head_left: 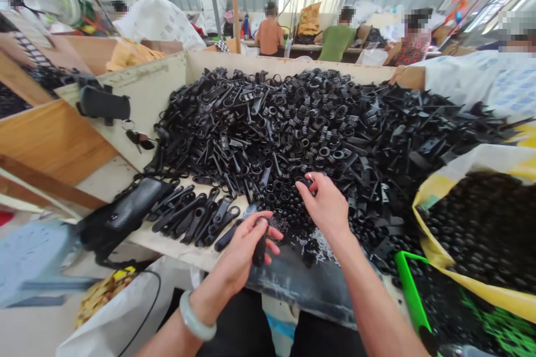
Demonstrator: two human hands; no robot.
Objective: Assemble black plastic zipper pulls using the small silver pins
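L hand grips blk handle; R hand half-curled, hold unclear, blk balls just L of it. Prob. best: steady handle, light R pinch.

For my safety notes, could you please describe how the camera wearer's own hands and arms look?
The left hand and right hand wear no gloves, and no sleeves show on the forearms. A smooth, rounded, pale greenish-white bangle circles the left wrist.
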